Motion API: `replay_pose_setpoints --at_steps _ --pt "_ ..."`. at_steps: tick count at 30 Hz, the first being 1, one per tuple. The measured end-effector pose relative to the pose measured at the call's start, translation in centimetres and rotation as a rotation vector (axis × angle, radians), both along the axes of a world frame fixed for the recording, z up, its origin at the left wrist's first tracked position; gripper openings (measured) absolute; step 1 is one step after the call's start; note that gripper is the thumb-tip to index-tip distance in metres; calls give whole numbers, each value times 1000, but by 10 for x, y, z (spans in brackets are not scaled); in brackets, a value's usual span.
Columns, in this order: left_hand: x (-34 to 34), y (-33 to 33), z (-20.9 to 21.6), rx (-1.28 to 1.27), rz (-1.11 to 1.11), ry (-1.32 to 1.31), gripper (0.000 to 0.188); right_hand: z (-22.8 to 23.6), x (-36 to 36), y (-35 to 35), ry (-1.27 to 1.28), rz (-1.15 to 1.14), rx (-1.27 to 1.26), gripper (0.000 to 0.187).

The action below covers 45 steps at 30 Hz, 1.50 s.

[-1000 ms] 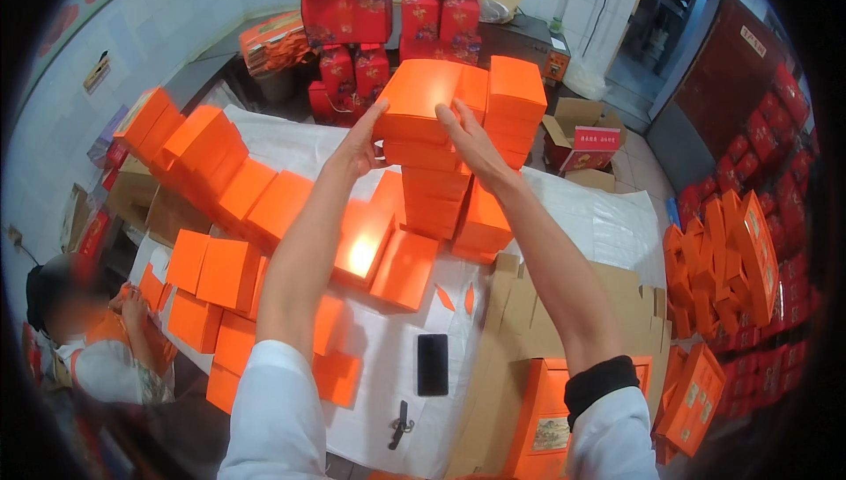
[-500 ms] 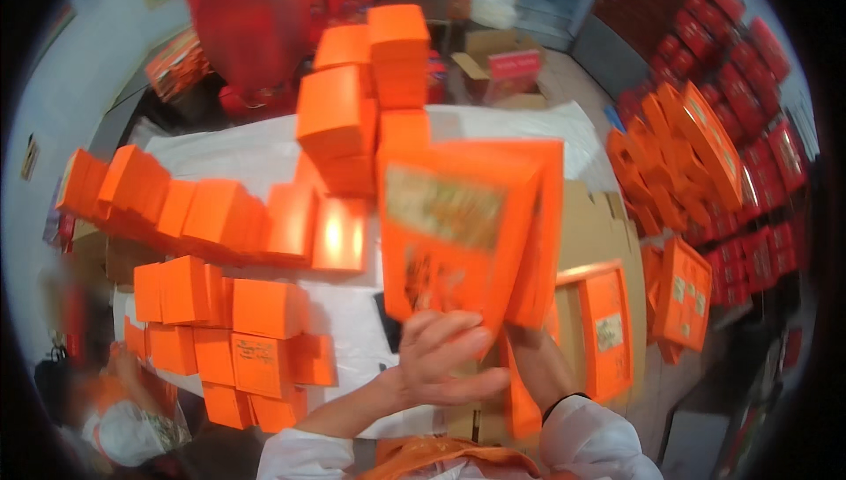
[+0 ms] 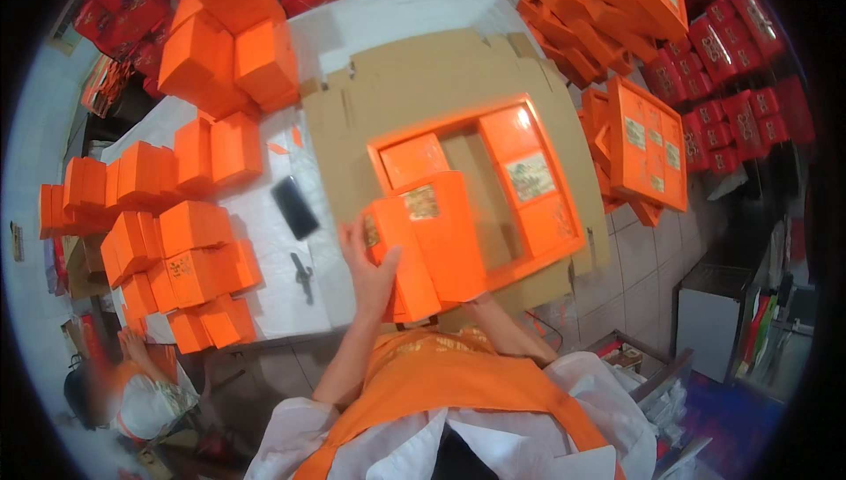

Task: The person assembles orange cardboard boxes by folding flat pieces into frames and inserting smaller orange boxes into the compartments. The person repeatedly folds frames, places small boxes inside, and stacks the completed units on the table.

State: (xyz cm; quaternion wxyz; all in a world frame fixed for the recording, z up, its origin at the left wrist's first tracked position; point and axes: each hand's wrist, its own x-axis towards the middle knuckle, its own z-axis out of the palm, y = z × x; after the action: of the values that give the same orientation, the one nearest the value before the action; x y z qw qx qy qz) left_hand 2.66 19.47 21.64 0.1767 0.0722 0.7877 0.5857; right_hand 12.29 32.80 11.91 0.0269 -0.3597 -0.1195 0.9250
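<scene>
My left hand grips a narrow orange box by its near side. Right beside it is a wider orange box with a picture label, held from beneath by my right hand, which is mostly hidden under it. Both boxes hover over the near left corner of a large open orange tray box. The tray lies on flattened brown cardboard and holds a small box at its far left and three more down its right side.
A black phone and a small black tool lie on the white table cover. Orange boxes are stacked at the left and far left. Filled orange trays and red boxes stand right. Another person crouches lower left.
My hands were up at the tall stack of orange boxes; they have come back toward me holding boxes, and my view has swung down onto the open tray.
</scene>
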Motion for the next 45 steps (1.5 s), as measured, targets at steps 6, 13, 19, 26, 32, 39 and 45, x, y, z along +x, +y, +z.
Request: replay_pose_setpoints --at_steps 6,13,19,26,32,39,45 --pt "39 40 -44 -320 65 247 69 -2 35 26 -99 -78 -151 65" --pt "66 51 -80 -673 22 266 83 -29 95 72 52 147 452 71" --pt "68 59 -81 -743 37 331 83 -15 82 70 -165 478 1366 68" --pt "59 61 -68 -781 -101 388 87 -2 89 100 -113 -112 602 57" --pt "58 67 -77 -828 -201 393 88 17 67 55 -53 128 382 52" --pt "58 61 -77 -837 -250 351 87 8 84 131 -267 464 2080 88" --pt "57 60 -82 -805 -255 421 86 33 38 226 -645 1123 2327 102"
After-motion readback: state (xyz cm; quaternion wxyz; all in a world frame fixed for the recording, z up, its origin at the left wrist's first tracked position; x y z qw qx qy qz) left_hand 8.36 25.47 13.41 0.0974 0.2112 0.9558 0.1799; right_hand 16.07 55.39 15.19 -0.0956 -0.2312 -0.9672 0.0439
